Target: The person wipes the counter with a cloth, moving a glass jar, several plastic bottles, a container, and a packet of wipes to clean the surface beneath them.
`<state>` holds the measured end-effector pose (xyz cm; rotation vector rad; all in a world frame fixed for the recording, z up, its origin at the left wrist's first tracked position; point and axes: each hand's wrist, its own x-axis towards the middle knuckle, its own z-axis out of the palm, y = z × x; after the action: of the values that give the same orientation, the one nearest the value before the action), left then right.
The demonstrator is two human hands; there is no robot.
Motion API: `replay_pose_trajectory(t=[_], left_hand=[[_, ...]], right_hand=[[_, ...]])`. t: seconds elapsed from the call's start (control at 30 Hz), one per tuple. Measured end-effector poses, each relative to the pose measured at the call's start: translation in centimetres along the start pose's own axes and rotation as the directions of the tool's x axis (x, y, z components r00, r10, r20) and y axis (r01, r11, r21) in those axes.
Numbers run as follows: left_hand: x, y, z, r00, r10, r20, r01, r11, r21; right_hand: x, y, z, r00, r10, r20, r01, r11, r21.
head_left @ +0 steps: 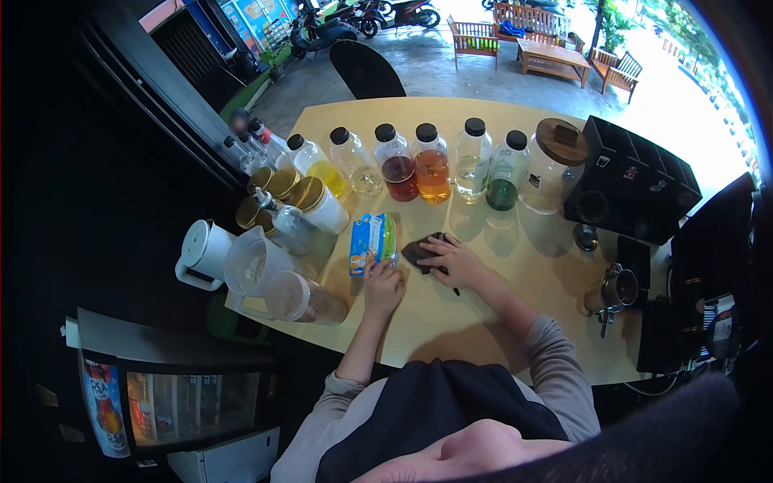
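Note:
On the pale tabletop [491, 298] lies a blue and green soft packet [370, 241] that looks like wet wipes. My left hand [382, 287] is at its near edge, fingers curled and touching the packet. To the right, a dark cloth [416, 254] is bunched flat on the table. My right hand [452, 262] rests over the cloth, holding it against the surface, with its fingertips on the dark fabric. Part of the cloth is hidden under the palm. A small gap of table separates packet and cloth.
Several black-capped bottles [433, 173] line the far side, beside a wooden-lidded jar [547, 181] and a black box [632, 181]. Gold-lidded canisters [322, 209], a pump bottle [294, 228] and pitchers [256, 266] crowd the left. A metal-rimmed glass vessel [612, 290] stands right.

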<state>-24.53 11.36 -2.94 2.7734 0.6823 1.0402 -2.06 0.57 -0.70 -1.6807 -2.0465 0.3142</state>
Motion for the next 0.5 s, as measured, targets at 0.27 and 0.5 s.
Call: replay_pose_trajectory(t=[0.27,0.5], left_hand=[[0.8,-5.1,-0.6,1.000,0.013,-0.016,-0.012,0.999,0.044],[-0.8,-7.0,0.0,0.993,-0.094,-0.069,0.098,0.994,0.053]], right_hand=[[7.3,0.6,4.0,0.963,0.192,-0.190,-0.226,0.958,-0.176],[5.6,1.1,4.0,0.996,0.062,-0.062,-0.067,0.995,-0.073]])
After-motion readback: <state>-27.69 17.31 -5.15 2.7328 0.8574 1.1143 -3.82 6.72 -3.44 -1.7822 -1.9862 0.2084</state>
